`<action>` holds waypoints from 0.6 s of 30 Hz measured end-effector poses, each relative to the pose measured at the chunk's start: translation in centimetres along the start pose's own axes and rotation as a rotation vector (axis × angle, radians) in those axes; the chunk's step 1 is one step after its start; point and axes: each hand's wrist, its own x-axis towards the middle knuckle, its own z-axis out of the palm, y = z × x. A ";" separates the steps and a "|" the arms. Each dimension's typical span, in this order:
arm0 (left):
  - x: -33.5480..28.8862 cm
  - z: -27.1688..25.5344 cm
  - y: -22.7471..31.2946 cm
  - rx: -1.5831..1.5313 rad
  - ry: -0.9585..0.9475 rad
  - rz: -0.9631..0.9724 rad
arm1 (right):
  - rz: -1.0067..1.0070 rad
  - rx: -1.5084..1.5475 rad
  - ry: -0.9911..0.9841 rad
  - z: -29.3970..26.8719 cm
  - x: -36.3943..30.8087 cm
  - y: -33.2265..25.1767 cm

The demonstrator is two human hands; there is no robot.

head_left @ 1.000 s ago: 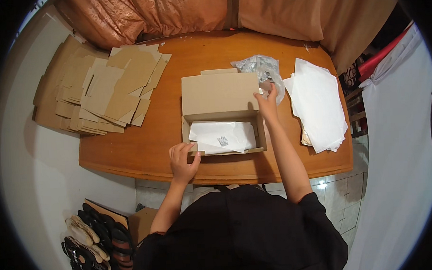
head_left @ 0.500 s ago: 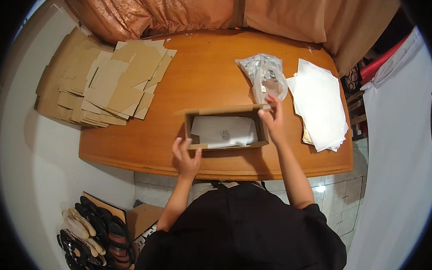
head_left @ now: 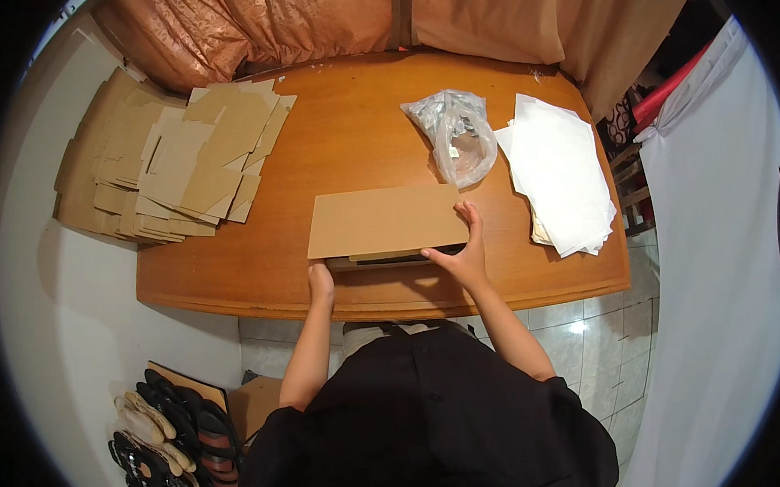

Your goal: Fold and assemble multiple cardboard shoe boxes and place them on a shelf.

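A brown cardboard box (head_left: 385,222) lies on the wooden table in front of me. Its plain lid panel now covers the top, leaving a dark gap along the near edge. My right hand (head_left: 466,256) grips the lid's right end, thumb at the near edge and fingers at the side. At the near left corner is my left hand (head_left: 321,284), touching the box; its fingers are hidden beneath the lid panel. The paper inside cannot be seen from above.
Flat cardboard pieces (head_left: 194,160) are piled at the table's left. An open clear plastic bag (head_left: 465,142) of small silvery packets stands beyond the box. White paper sheets (head_left: 559,173) are stacked at right. Several sandals (head_left: 169,431) sit on the floor at lower left.
The box was open, showing white paper with a small packet on it; its lid panel has come down over the top. Both hands have closed in on the box's ends.
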 end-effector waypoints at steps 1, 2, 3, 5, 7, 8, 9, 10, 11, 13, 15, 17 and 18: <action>-0.7 1.3 0.6 -0.001 -0.016 -0.009 | 0.006 -0.012 0.012 -0.3 -0.3 0.8; -2.3 3.9 2.6 -0.155 -0.079 0.004 | 0.003 -0.082 0.034 -1.2 -0.8 1.8; -3.8 5.4 4.5 -0.309 -0.120 0.024 | -0.007 -0.136 0.039 -1.5 -1.2 2.4; -4.6 5.8 6.3 -0.340 -0.228 0.159 | -0.019 -0.154 0.040 -1.2 -1.9 2.8; -5.3 6.0 7.4 -0.369 -0.336 0.291 | -0.029 -0.174 0.039 -1.0 -2.7 3.2; -5.6 5.9 7.7 -0.164 -0.324 0.312 | -0.015 -0.137 0.066 -0.8 -3.1 3.2; -5.9 6.0 8.0 0.041 -0.310 0.327 | 0.001 -0.101 0.094 -0.7 -3.2 3.2; -6.1 6.2 8.3 0.043 -0.301 0.327 | 0.002 -0.098 0.086 -0.8 -3.2 3.3; -6.2 6.5 8.6 0.057 -0.272 0.254 | -0.058 -0.196 0.044 -1.1 -3.1 3.4; -6.4 6.5 8.8 0.073 -0.239 0.181 | -0.118 -0.291 -0.001 -1.5 -3.2 3.5; -6.3 6.7 8.7 0.129 -0.197 0.196 | -0.118 -0.232 -0.005 -1.9 -3.3 3.9; -6.5 7.0 8.4 0.162 -0.145 0.230 | -0.162 -0.315 -0.021 -2.5 -3.7 4.4; -6.7 7.1 8.2 0.192 -0.091 0.262 | -0.205 -0.399 -0.039 -2.7 -4.0 4.6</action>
